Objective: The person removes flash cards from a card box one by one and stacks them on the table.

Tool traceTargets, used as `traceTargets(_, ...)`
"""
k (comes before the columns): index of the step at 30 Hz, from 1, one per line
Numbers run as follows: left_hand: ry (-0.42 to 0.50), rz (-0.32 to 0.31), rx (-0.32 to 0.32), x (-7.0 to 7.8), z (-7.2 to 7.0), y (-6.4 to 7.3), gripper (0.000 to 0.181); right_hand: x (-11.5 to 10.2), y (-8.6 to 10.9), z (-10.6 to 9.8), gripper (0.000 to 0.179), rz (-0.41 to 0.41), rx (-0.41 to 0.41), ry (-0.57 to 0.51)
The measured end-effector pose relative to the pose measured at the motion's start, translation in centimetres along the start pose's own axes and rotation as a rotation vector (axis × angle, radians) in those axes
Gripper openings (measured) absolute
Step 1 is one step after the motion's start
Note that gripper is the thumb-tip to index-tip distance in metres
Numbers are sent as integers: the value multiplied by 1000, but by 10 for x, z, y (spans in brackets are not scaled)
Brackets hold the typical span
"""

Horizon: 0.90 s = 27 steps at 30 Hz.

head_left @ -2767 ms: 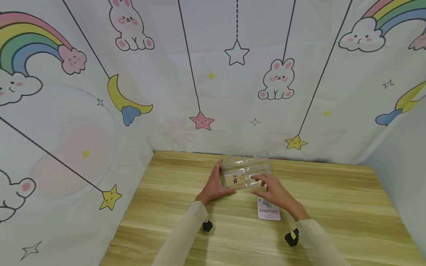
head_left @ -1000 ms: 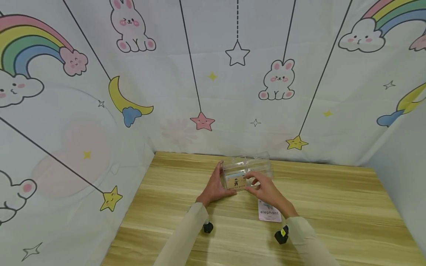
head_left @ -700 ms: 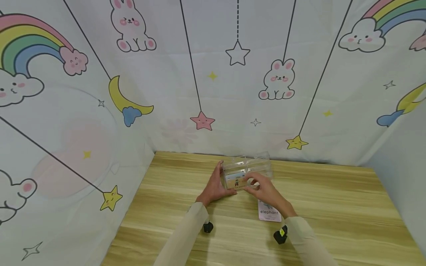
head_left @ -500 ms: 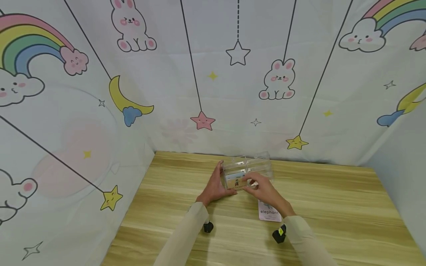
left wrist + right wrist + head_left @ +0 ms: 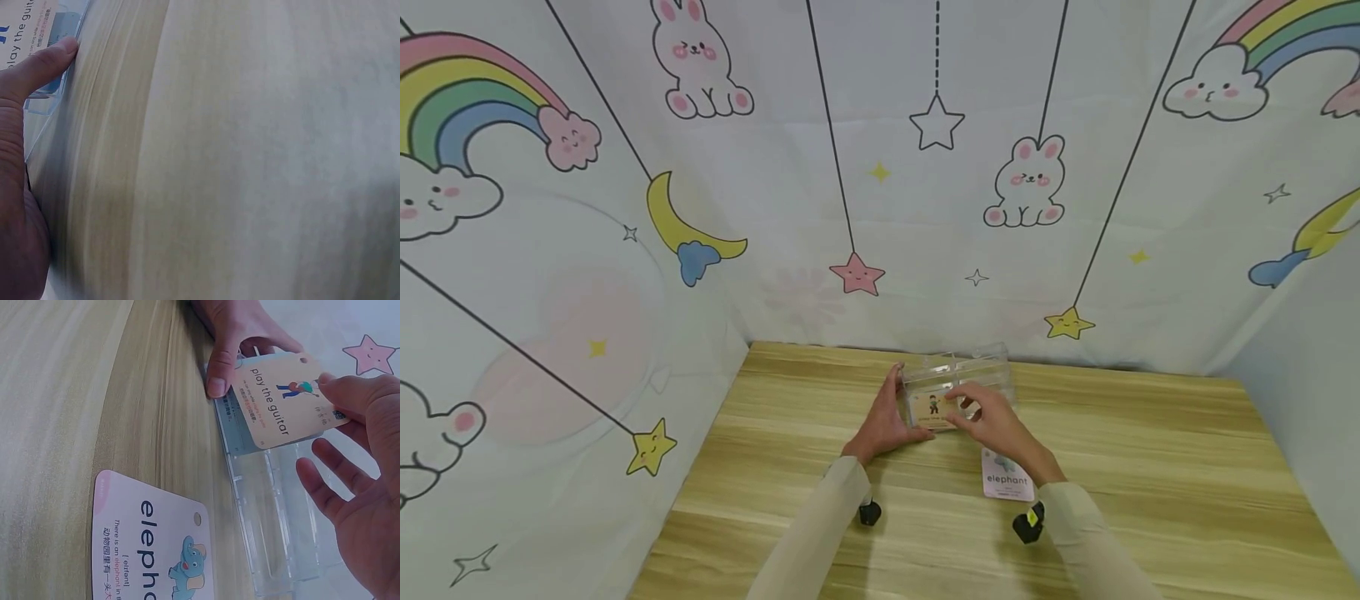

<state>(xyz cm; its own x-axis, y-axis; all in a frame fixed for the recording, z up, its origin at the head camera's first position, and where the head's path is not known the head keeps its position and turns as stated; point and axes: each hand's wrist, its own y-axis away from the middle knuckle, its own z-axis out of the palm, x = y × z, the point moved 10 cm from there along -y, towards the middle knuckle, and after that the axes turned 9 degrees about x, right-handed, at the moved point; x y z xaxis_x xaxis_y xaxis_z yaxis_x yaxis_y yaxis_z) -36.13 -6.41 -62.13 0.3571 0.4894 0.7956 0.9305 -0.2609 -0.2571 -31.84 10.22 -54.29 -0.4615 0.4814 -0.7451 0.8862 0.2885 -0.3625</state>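
Observation:
A clear plastic box point(image 5: 981, 368) with compartments stands near the back edge of the table. My left hand point(image 5: 882, 423) grips its left side, the thumb point(image 5: 53, 59) along the front edge. At the left front compartment is a beige "play the guitar" card point(image 5: 275, 403) with a small figure on it. My right hand point(image 5: 1000, 423) pinches that card by one edge, the thumb on its printed face. In the right wrist view the card leans out over a bluish card point(image 5: 232, 422) behind it. The pink "elephant" card point(image 5: 156, 547) lies flat on the table before the box.
The wood-grain table point(image 5: 775, 500) meets a white cloth point(image 5: 790, 208) printed with rabbits, stars and rainbows, close behind the box. A black wrist device point(image 5: 1028, 523) is on the right arm, and another point(image 5: 869, 512) on the left.
My right hand has come left from over the right compartment to the guitar card and pinches it. The card has since risen and tilted a little. The left hand stays on the box.

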Motion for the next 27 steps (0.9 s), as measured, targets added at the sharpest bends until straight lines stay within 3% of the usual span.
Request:
traceTargets(11, 9, 6, 5, -3, 3, 0, 138, -4, 2, -13, 34, -21, 40, -42)
traceTargets(27, -6, -3, 19, -6, 1, -1, 140, 3, 14, -46, 35, 75, 98, -32)
